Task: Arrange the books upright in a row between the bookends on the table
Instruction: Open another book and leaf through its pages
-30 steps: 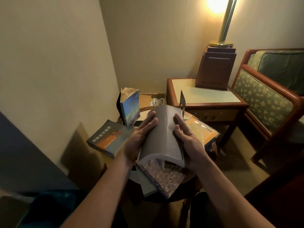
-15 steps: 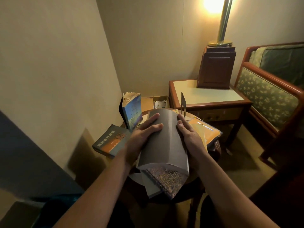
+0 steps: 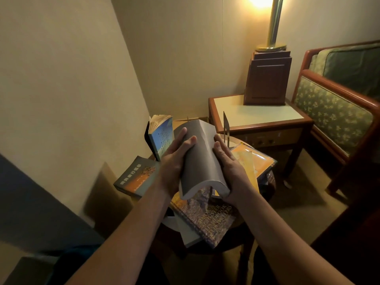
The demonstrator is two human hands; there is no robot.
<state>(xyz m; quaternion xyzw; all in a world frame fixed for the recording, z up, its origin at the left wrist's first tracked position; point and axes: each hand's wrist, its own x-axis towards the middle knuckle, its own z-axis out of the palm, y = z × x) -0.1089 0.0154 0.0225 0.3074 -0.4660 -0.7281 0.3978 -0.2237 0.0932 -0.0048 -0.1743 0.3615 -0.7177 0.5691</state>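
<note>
Nearest, a large softcover writers' handbook (image 3: 209, 217) lies flat and askew over the near edge of the round table (image 3: 236, 246), with paler books half hidden under it. Just above it, both hands hold a thick grey paperback (image 3: 202, 159) clear of the tabletop. The left hand (image 3: 174, 167) clasps its left side with the thumb and a finger laid over the cover. The right hand (image 3: 228, 167) wraps its right side, fingers curled onto the cover.

The book bows into an arch between them, so it looks limp and fairly heavy. It will probably sag or fan open if it is gripped by one edge. A hold low on both covers, squeezing the pages shut, should suit setting it upright on its bottom edge.

To the left an orange-and-grey book (image 3: 135, 177) lies flat, and to the right is a slippery-looking pile of yellow books (image 3: 255, 161). Farther off, a blue paperback (image 3: 162, 136) stands against what seems to be a dark bookend (image 3: 147, 138). A thin metal bookend (image 3: 226, 128) stands apart on the right, and the open gap between the two looks like where the grey book belongs.
</note>
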